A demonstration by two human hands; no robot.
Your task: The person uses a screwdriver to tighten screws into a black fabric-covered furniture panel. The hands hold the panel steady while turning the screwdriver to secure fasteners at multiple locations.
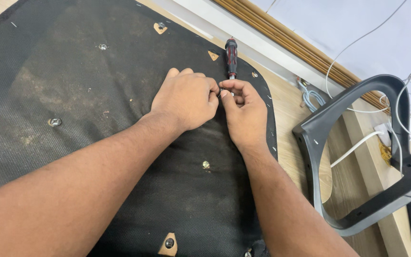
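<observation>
A big black seat pad (72, 95) lies upside down on the wooden floor (291, 109). Its cloth is dusty, and a few metal screws (54, 122) sit in it here and there. Near the middle of the pad, the left hand (184, 97) rests with its knuckles up. Its fingers (211, 90) are curled in tight and pinch a tiny dark part (222, 91). The part is too small to tell what it is. It sits right between the tips of both hands, just above the black cloth.

The right hand (246, 112) touches the left hand. Its thumb and first finger (231, 84) are pressed on the same tiny part from the other side. The other fingers are bent under the hand.

Just above the right hand lies a screwdriver (231, 57) with a red and black handle. Its tip points down at the fingers, and it is very near them.

Farther right, a grey plastic armrest (357, 157) shaped like a loop lies on the floor, well apart from the hands. White cables (357, 143) run behind it along the wall
</observation>
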